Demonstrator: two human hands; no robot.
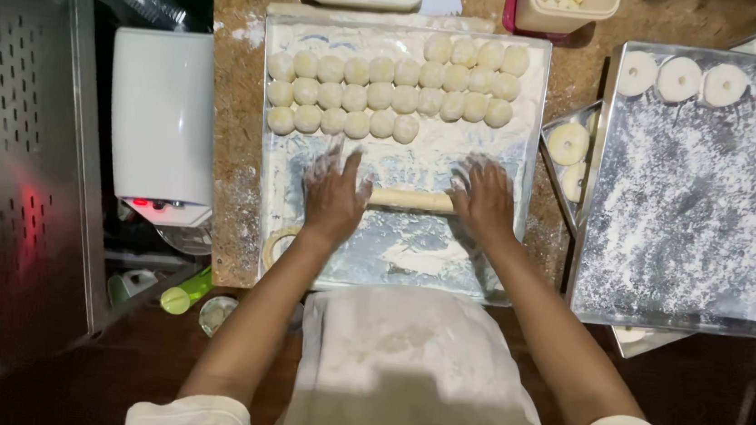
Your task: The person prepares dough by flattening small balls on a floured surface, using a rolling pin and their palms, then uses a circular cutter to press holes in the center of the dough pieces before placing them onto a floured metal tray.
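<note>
Bare forearms, short white sleeves and a floured apron

The person wore a white top whose short sleeves ended above the elbows, leaving both forearms bare. A pale apron hung down the front, its cloth smudged and dusted with flour across the chest and lap. The left hand (335, 198) and the right hand (486, 201) were bare, without gloves, and carried a whitish coat of flour over the fingers and knuckles. No watch, ring or bracelet could be made out.

No packages, labels, signs or screens in view.
</note>
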